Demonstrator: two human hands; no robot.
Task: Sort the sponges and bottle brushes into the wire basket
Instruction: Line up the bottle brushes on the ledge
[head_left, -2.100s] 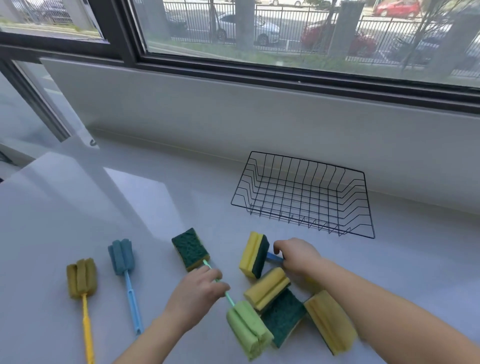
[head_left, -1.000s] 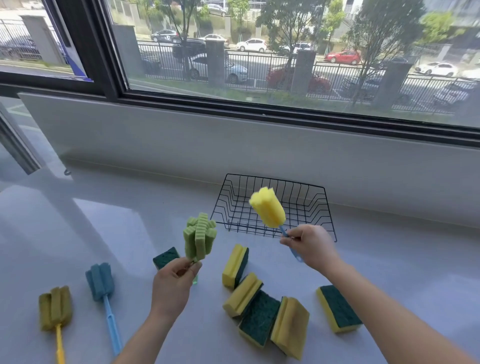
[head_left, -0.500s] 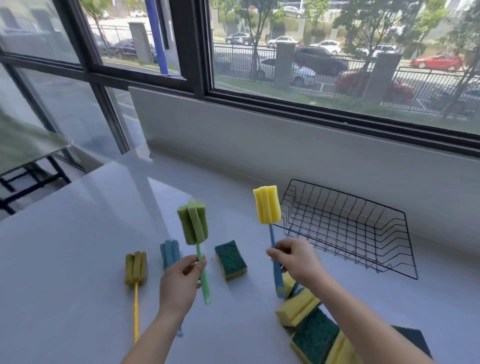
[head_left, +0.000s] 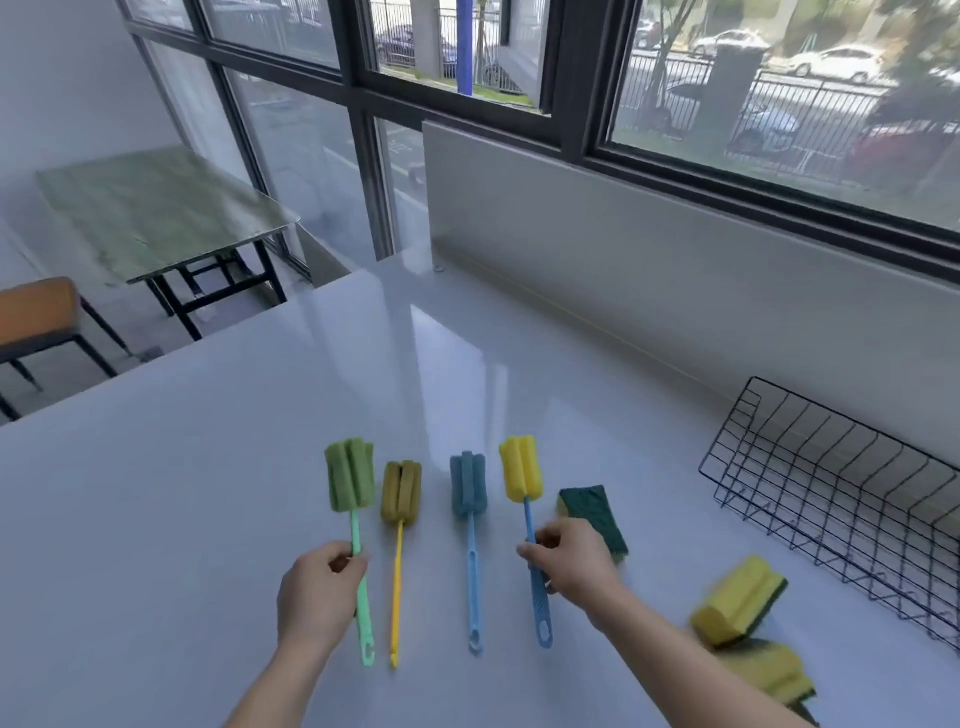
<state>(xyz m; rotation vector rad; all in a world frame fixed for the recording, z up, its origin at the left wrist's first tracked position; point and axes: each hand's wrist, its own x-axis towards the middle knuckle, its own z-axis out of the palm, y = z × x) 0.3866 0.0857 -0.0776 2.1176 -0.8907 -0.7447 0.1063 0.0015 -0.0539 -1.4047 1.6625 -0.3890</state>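
Four bottle brushes sit side by side: left hand curls round the green brush's handle, olive brush and blue brush lie loose, right hand pinches the yellow brush. Sponges, then the wire basket, lie rightward. Light grips on thin handles may let a head swing and slip.

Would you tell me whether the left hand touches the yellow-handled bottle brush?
Apart. The head view shows bare countertop between the left hand and the yellow-handled bottle brush.
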